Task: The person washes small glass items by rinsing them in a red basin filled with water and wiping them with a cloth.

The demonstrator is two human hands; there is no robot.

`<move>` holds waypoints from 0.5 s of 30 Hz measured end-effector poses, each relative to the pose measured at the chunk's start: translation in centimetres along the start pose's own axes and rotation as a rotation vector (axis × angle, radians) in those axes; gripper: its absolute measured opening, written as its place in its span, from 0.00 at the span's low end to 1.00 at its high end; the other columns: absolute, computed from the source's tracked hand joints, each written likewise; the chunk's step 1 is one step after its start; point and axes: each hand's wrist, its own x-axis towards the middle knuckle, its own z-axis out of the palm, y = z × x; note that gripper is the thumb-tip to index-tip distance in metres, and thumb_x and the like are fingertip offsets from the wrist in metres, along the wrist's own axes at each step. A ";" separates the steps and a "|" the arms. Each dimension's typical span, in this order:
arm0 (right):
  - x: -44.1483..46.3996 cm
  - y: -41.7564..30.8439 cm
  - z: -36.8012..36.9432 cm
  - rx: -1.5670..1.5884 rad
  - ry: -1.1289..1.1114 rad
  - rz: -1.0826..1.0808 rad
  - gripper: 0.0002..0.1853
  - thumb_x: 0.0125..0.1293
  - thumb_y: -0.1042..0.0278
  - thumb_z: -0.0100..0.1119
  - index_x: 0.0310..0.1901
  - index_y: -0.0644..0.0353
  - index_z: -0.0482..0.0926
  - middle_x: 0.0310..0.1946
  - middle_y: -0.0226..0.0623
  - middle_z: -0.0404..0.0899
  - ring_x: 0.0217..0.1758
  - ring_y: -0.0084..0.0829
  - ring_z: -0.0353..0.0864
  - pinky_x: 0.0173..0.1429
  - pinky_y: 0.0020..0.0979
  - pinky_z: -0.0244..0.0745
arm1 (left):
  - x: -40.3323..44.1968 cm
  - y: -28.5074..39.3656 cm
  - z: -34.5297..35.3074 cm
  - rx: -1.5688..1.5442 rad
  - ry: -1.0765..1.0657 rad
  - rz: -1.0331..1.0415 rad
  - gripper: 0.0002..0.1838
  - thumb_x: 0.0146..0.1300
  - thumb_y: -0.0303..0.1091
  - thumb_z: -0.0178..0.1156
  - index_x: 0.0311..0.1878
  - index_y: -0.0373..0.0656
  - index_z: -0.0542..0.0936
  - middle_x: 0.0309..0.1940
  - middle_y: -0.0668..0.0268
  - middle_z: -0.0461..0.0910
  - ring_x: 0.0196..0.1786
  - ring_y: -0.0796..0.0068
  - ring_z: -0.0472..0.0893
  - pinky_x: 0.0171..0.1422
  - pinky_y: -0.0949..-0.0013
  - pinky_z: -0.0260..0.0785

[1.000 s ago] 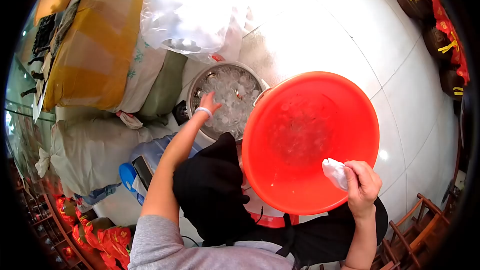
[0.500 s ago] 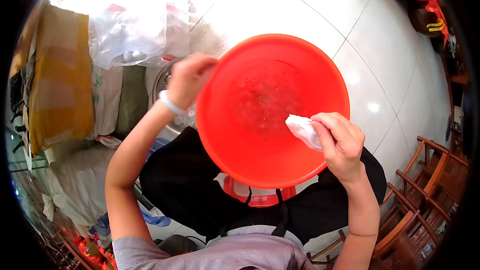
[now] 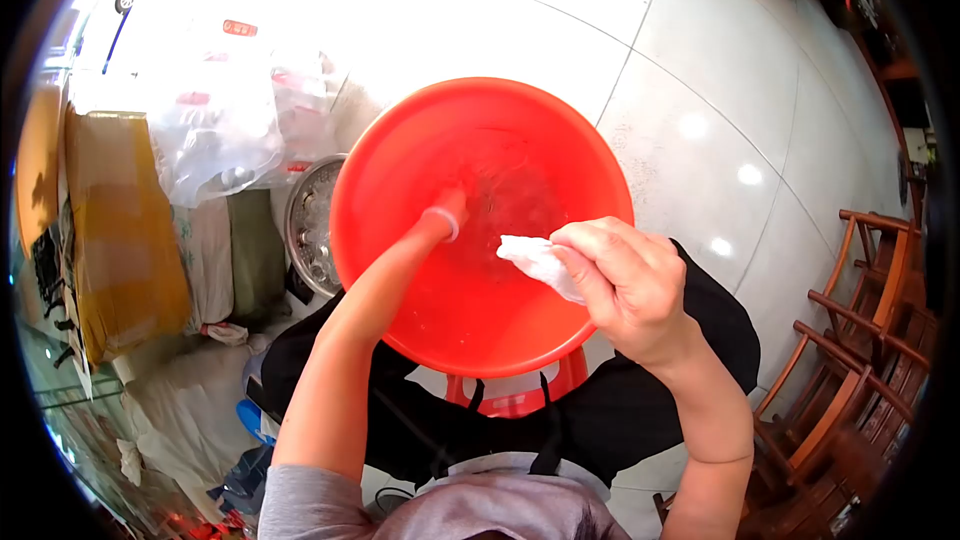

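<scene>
My left hand (image 3: 457, 206) reaches down into a large red plastic basin (image 3: 570, 140). Water in the basin covers its fingers, so their pose cannot be made out. A pale band circles that wrist. Over the right side of the basin, my right hand (image 3: 628, 280) is closed around a crumpled white cloth (image 3: 540, 262), whose end sticks out to the left above the water. Dark bits and faint shapes show blurred at the basin's bottom. The basin sits between my knees, above a red plastic stool (image 3: 515, 401).
Left of the basin stands a metal bowl (image 3: 300, 225) holding small clear items. Beyond it are a translucent plastic bag (image 3: 215, 145) and a taped cardboard box (image 3: 120, 240). Wooden chairs (image 3: 850, 340) stand at the right, on the tiled floor (image 3: 720, 130).
My left hand has gone from above the metal bowl and the basin's left rim down into the basin water. The right hand still grips the white cloth. The view has shifted slightly.
</scene>
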 end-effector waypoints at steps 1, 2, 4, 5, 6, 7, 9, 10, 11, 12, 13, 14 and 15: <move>0.0 0.1 -0.2 -0.006 0.006 0.010 0.08 0.51 0.83 0.60 0.34 0.67 0.74 0.23 0.38 0.75 0.21 0.34 0.77 0.22 0.29 0.71 | 0.0 -0.1 1.2 0.025 0.030 0.046 0.16 0.55 0.26 0.52 0.47 0.38 0.78 0.43 0.43 0.76 0.50 0.50 0.76 0.51 0.55 0.70; -0.1 0.2 -0.4 -0.015 0.013 -0.005 0.08 0.51 0.83 0.60 0.34 0.67 0.74 0.23 0.38 0.75 0.21 0.34 0.77 0.22 0.29 0.71 | -1.9 2.3 -2.7 -0.173 -0.003 -0.010 0.18 0.54 0.25 0.51 0.50 0.36 0.75 0.43 0.42 0.76 0.50 0.48 0.76 0.51 0.54 0.70; -0.6 0.3 -0.5 -0.018 0.033 -0.014 0.07 0.52 0.82 0.60 0.33 0.67 0.74 0.23 0.38 0.74 0.21 0.34 0.77 0.21 0.28 0.71 | -2.6 3.5 -4.8 -0.376 -0.026 -0.143 0.22 0.53 0.18 0.50 0.52 0.41 0.75 0.44 0.53 0.79 0.49 0.60 0.78 0.52 0.64 0.70; -0.6 0.3 -0.7 -0.021 0.037 -0.014 0.07 0.52 0.82 0.60 0.33 0.67 0.74 0.23 0.38 0.74 0.21 0.34 0.77 0.21 0.28 0.71 | -2.0 2.9 -5.0 -0.373 -0.026 -0.139 0.22 0.53 0.18 0.50 0.52 0.41 0.75 0.44 0.53 0.79 0.49 0.60 0.78 0.52 0.64 0.70; -0.5 0.0 -0.9 -0.008 0.028 0.007 0.07 0.52 0.83 0.60 0.33 0.68 0.75 0.23 0.39 0.76 0.22 0.34 0.78 0.23 0.27 0.72 | -1.6 2.3 -5.1 -0.828 -0.218 -0.222 0.19 0.54 0.19 0.51 0.51 0.39 0.75 0.41 0.57 0.79 0.47 0.65 0.78 0.50 0.66 0.70; -0.5 -0.2 -1.1 0.004 0.020 0.031 0.06 0.52 0.84 0.60 0.34 0.68 0.76 0.23 0.41 0.77 0.23 0.34 0.79 0.25 0.26 0.73 | -1.9 2.7 -6.2 -1.279 -0.418 -0.304 0.17 0.55 0.20 0.52 0.50 0.36 0.75 0.38 0.60 0.79 0.44 0.69 0.78 0.49 0.68 0.71; -0.8 -0.1 -1.3 -0.002 0.042 0.033 0.06 0.53 0.84 0.59 0.34 0.68 0.75 0.23 0.41 0.77 0.23 0.35 0.79 0.25 0.26 0.73 | -4.5 5.7 -10.6 -1.619 -0.488 -0.207 0.15 0.59 0.26 0.50 0.50 0.32 0.72 0.32 0.64 0.75 0.34 0.70 0.79 0.35 0.73 0.67; -0.7 -0.1 -1.3 -0.010 0.053 0.025 0.06 0.53 0.84 0.59 0.34 0.69 0.75 0.23 0.41 0.77 0.23 0.35 0.79 0.25 0.26 0.73 | -5.4 6.6 -12.5 -1.643 -0.532 -0.208 0.15 0.61 0.26 0.48 0.51 0.32 0.72 0.33 0.63 0.76 0.33 0.70 0.79 0.34 0.74 0.67; -0.6 -0.2 -1.4 -0.008 0.061 0.021 0.06 0.53 0.84 0.59 0.34 0.69 0.75 0.23 0.41 0.77 0.23 0.35 0.79 0.25 0.26 0.73 | -6.2 7.4 -14.3 -1.667 -0.577 -0.207 0.16 0.62 0.27 0.47 0.52 0.32 0.72 0.34 0.62 0.76 0.33 0.71 0.78 0.33 0.74 0.67; -0.6 -0.3 -1.4 -0.008 0.087 0.020 0.05 0.54 0.83 0.59 0.33 0.69 0.75 0.23 0.41 0.77 0.23 0.34 0.79 0.25 0.26 0.72 | -7.0 8.0 -15.6 -1.659 -0.574 -0.203 0.16 0.62 0.27 0.47 0.52 0.32 0.72 0.34 0.62 0.76 0.33 0.71 0.78 0.33 0.74 0.67; -0.6 -0.3 -1.5 -0.008 0.112 0.021 0.04 0.54 0.83 0.58 0.33 0.69 0.75 0.23 0.41 0.77 0.22 0.34 0.79 0.25 0.26 0.72 | -7.7 8.5 -16.6 -1.620 -0.572 -0.105 0.16 0.63 0.27 0.46 0.53 0.32 0.71 0.35 0.61 0.76 0.33 0.71 0.78 0.32 0.74 0.67; -0.6 -0.3 -1.5 -0.008 0.117 0.020 0.04 0.54 0.83 0.58 0.33 0.69 0.75 0.23 0.41 0.77 0.22 0.34 0.79 0.25 0.26 0.72 | -8.1 8.6 -17.1 -1.581 -0.570 -0.009 0.17 0.64 0.28 0.45 0.53 0.32 0.71 0.35 0.60 0.77 0.33 0.72 0.78 0.30 0.75 0.67; -0.5 -0.3 -1.5 -0.005 0.128 0.031 0.04 0.54 0.81 0.59 0.33 0.68 0.75 0.23 0.41 0.77 0.23 0.35 0.79 0.24 0.28 0.73 | -8.1 8.3 -16.8 -1.644 -0.643 -0.029 0.17 0.63 0.27 0.46 0.54 0.32 0.71 0.37 0.58 0.78 0.31 0.72 0.78 0.27 0.75 0.67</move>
